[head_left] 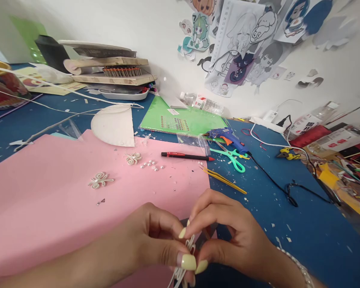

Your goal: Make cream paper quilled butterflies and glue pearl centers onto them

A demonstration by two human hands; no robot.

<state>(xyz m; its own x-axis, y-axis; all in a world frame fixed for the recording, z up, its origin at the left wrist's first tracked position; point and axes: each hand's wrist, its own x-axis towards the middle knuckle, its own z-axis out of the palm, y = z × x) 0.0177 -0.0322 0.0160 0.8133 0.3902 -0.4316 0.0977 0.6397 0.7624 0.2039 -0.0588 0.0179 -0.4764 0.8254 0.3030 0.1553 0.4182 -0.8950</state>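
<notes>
Low in the middle of the head view, my left hand (156,240) pinches a looped white cord ornament (190,242) between thumb and fingers. My right hand (225,232) closes on the same piece from the other side, its fingertips meeting the upper loops. Loose cord ends hang below the left thumb, and the fingers hide part of the piece. On the pink sheet (57,208) lie two finished-looking curled cord ornaments, one (100,180) with a pearl at its middle and another (133,158) farther back. Several small pearl beads (151,163) are scattered beside them.
A red and black pen (186,156), yellow tweezers (225,180), green scissors (232,156) and a blue glue gun (228,136) lie ahead. The glue gun's black cable crosses the blue table at right. Behind are a white half-round piece (114,126) and a green sheet (156,114).
</notes>
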